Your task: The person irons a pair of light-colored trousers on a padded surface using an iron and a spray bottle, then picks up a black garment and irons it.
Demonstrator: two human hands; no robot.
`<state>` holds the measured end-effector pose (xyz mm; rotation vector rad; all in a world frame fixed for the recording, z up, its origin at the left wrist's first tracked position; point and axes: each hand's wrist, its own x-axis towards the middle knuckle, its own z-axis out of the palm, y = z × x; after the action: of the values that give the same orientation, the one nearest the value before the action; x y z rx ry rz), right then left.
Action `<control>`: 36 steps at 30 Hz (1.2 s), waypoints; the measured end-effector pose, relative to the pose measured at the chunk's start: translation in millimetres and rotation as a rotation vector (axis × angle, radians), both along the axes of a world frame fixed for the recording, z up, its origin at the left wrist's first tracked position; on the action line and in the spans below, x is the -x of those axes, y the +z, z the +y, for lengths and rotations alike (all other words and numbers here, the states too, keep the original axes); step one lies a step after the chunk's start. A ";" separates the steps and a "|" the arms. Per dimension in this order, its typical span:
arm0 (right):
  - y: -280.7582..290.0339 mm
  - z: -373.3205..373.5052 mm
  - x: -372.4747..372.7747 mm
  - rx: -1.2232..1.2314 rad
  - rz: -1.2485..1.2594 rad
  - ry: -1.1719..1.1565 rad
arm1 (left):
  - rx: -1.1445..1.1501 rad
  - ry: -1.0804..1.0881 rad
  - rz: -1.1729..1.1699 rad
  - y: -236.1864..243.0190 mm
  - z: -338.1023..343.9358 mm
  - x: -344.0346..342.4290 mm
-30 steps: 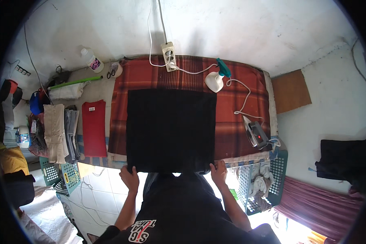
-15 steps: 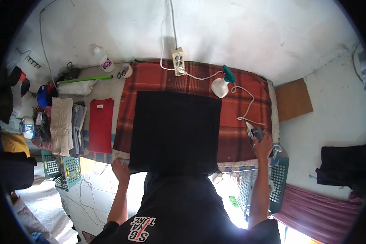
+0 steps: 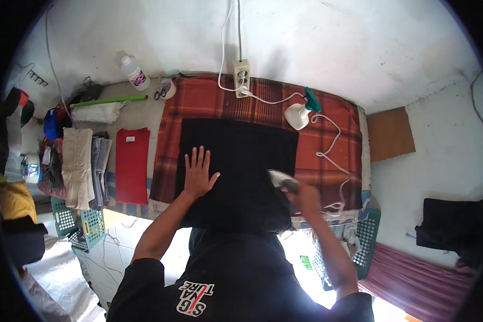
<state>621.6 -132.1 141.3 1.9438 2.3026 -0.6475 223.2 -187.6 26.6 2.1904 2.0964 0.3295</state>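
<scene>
A black cloth garment [image 3: 241, 155] lies spread on the red plaid cover [image 3: 169, 155], its near edge hanging at my waist. My left hand [image 3: 199, 174] rests flat on the garment's left part, fingers spread. At its right side, my right hand [image 3: 306, 199] is wrapped round the handle of a clothes iron [image 3: 285, 185]. The iron's pale tip points up and left over the black cloth; whether its sole touches the cloth is hard to tell. The iron's white cord [image 3: 333, 145] runs back in loops past a white spray bottle [image 3: 297, 116] with a green head.
Left of the cover lie a folded red shirt [image 3: 131, 166] and folded beige trousers [image 3: 77, 166]. Scissors [image 3: 160, 94] and a white bottle [image 3: 135, 74] stand behind them. A power strip [image 3: 242, 78] sits at the wall. A green basket [image 3: 367, 244] is below right.
My left hand has moved from the table's near edge up onto the black garment and spread flat. My right hand has brought the iron leftward from the cover's right end to the garment.
</scene>
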 end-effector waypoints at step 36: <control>-34.3 165.8 131.6 0.042 -0.055 0.288 | -0.202 -0.219 -0.037 -24.8 197.6 178.0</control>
<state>490.0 33.7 107.0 1.5483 2.4446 -0.5990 45.2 10.0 1.7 2.4756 1.8533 0.5799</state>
